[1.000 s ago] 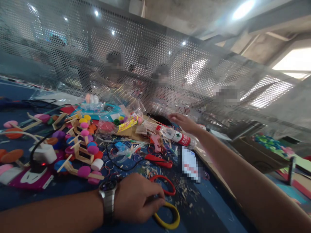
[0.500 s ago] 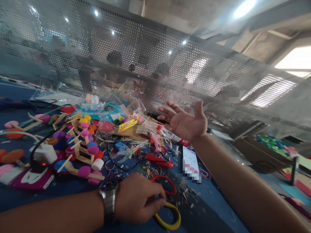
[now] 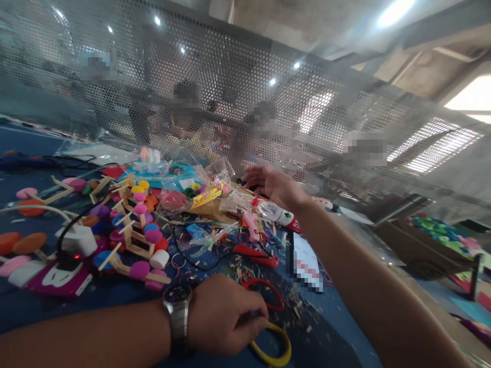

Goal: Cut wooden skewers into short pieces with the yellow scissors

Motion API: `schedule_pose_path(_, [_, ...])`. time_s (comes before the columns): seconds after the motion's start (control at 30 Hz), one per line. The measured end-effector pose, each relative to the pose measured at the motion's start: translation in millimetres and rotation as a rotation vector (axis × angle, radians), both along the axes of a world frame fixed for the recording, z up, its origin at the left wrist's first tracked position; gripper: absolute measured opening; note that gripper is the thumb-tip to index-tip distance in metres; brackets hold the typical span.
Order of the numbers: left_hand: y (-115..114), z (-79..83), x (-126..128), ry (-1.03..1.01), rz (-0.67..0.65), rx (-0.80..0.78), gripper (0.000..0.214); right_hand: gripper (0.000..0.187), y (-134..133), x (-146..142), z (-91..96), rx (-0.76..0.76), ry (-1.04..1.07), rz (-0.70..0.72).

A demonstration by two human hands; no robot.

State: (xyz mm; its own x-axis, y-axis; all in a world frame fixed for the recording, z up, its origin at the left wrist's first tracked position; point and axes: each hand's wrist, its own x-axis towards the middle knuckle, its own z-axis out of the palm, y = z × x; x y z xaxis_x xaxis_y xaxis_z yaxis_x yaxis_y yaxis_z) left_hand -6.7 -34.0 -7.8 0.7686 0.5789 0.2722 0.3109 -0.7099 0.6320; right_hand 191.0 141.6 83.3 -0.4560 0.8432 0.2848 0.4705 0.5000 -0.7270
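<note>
right hand [image 3: 273, 187] loosely spread near plastic bottle [image 3: 273, 211]; best kept clear of it. left hand [image 3: 229, 316] curled by yellow loop [image 3: 287, 343]; cannot tell if pinching.

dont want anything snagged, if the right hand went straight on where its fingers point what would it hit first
Likely the crumpled clear plastic beyond the right hand; depth is unclear, so the perforated screen could come first.

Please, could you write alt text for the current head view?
The left hand, watch on its wrist, is beside a red loop and a yellow loop; the right hand is outstretched near a plastic bottle. Colourful discs and sticks crowd the blue table.
</note>
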Motion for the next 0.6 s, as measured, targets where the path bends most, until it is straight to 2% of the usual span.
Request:
schedule_pose_path(0.03, [0.2,-0.2,0.3,0.003,-0.002,0.003,0.021,0.054,13.5,-1.2,-6.0,0.124,-0.268,-0.125])
schedule_pose_path(0.07, [0.4,-0.4,0.6,0.007,-0.005,0.005,0.02,0.042,26.6,-3.6,-12.6,0.157,-0.363,-0.174])
schedule_pose_path(0.2, [0.7,-0.1,1.2,0.008,-0.009,0.025,0.021,0.013,62.8,-23.1,-39.5,0.208,-0.548,-0.226])
schedule_pose_path(0.3, [0.5,1.0,0.7,0.007,-0.003,0.02,0.021,0.008,69.9,-37.4,-49.4,0.232,-0.615,-0.232])
schedule_pose_path(0.43, [0.4,2.7,-0.5,-0.004,-0.001,-0.001,0.02,0.019,63.6,-31.8,-35.9,0.319,-0.563,-0.267])
schedule_pose_path(0.6, [1.4,3.7,-0.8,-0.01,-0.007,-0.011,0.021,0.024,54.3,11.2,-3.7,0.416,-0.389,-0.358])
